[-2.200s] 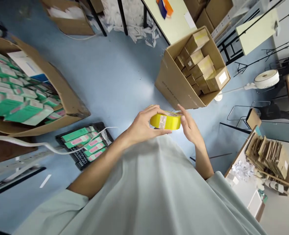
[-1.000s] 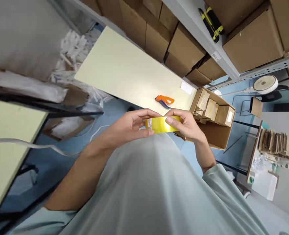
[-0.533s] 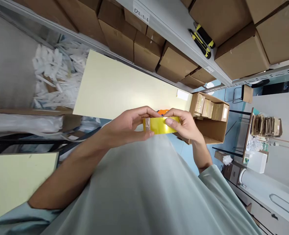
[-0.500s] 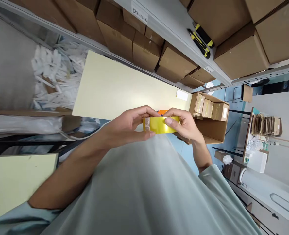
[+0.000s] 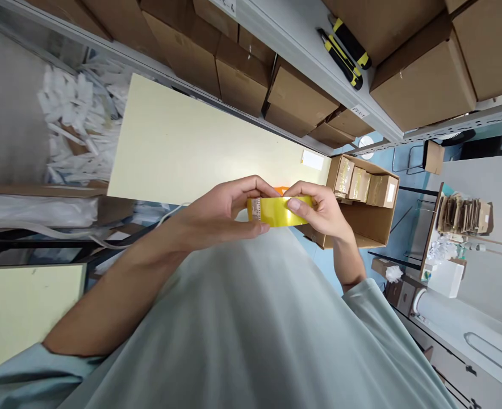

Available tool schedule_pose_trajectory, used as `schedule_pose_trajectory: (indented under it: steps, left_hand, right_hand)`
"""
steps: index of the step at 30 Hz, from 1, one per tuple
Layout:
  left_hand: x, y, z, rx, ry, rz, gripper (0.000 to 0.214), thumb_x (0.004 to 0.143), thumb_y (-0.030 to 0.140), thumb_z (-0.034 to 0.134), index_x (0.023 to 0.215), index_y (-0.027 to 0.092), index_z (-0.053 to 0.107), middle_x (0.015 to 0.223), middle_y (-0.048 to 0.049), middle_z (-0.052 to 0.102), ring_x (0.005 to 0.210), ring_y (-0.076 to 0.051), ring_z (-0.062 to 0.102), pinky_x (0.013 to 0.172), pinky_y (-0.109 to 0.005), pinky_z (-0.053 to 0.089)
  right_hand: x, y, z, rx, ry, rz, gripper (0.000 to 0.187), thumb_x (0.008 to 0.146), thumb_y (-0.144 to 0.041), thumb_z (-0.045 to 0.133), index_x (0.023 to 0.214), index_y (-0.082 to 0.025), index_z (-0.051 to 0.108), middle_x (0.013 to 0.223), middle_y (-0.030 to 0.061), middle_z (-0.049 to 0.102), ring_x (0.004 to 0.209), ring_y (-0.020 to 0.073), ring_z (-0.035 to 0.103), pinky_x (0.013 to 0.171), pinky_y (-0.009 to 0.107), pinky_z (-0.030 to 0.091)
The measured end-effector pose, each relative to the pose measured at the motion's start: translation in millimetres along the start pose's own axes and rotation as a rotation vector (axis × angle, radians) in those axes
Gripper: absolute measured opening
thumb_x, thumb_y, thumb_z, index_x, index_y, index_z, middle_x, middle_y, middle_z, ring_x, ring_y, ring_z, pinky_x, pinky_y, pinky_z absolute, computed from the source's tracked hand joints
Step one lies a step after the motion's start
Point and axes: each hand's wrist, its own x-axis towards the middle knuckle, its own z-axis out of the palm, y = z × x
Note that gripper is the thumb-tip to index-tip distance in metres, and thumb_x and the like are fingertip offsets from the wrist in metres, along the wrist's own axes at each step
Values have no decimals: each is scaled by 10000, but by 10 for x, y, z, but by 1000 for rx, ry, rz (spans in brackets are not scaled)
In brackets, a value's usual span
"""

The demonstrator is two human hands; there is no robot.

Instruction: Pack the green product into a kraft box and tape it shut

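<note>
A roll of yellow packing tape (image 5: 277, 212) is held on edge between my two hands, just in front of my shirt. My left hand (image 5: 229, 213) grips its left end, with the thumb along the lower edge near a printed label strip and the fingers over the top. At the right end, my right hand (image 5: 319, 209) pinches the roll, its thumb flat on the yellow face. The fingertips of both hands nearly meet above the tape. Behind them shows a bit of an orange object (image 5: 281, 191), mostly hidden.
Beyond my hands lies a pale yellow tabletop (image 5: 183, 142) with a white label (image 5: 313, 159). An open carton (image 5: 362, 227) holding smaller taped boxes stands at right. Two utility knives (image 5: 344, 54) rest on the grey shelf (image 5: 289, 42) among cardboard boxes. White scraps (image 5: 74, 119) are heaped at left.
The view has shifted slightly, so the shelf and table sit a little further left and up. Both hands keep the same hold on the tape roll.
</note>
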Motion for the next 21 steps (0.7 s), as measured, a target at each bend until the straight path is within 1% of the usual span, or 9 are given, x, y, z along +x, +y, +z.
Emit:
schedule_pose_trajectory:
  steps: [3, 5, 10, 12, 16, 21]
  left_hand:
    - [15, -16, 57, 53, -4, -28, 534, 838, 581, 875, 1260, 284, 741, 1190, -56, 819, 1129, -309, 788, 946, -386, 666]
    - [28, -27, 100, 57, -3, -33, 552, 836, 591, 883, 1267, 282, 730, 1216, -62, 819, 1146, -312, 788, 945, -382, 664]
    - [43, 4, 212, 16, -14, 8, 476, 836, 508, 889, 1209, 275, 708, 1259, -62, 808, 1172, -296, 774, 907, -338, 643]
    - [31, 47, 263, 37, -25, 5, 438, 836, 478, 863, 1185, 270, 700, 1230, -56, 807, 1156, -293, 774, 886, -331, 633]
    - [-4, 109, 373, 101, -18, -10, 395, 814, 445, 814, 1141, 267, 681, 1095, -38, 783, 1062, -279, 771, 827, -327, 615]
    - [-24, 68, 486, 105, 20, 14, 391, 772, 408, 800, 1116, 267, 678, 1067, -36, 759, 1015, -264, 757, 791, -318, 605]
  right_hand:
    - [-36, 58, -47, 2, -9, -28, 600, 1032, -800, 744, 949, -207, 778, 879, 27, 736, 818, 174, 662, 779, 306, 550]
    - [-73, 85, -70, -2, -3, -35, 595, 1050, -790, 727, 962, -203, 776, 886, 30, 734, 825, 174, 664, 777, 303, 546]
    - [-182, 117, -108, -22, 10, -56, 593, 1039, -796, 743, 973, -208, 779, 887, 28, 733, 829, 174, 662, 780, 304, 552]
    - [-225, 124, -116, -38, 7, -58, 609, 1037, -813, 732, 978, -208, 780, 893, 31, 738, 826, 174, 661, 770, 303, 553]
    - [-303, 140, -114, -44, 13, -95, 607, 1056, -805, 713, 974, -207, 782, 901, 34, 748, 820, 171, 663, 777, 306, 565]
    - [-377, 196, -111, -78, 22, -112, 611, 1066, -807, 696, 970, -210, 783, 895, 36, 751, 828, 177, 671, 796, 313, 578]
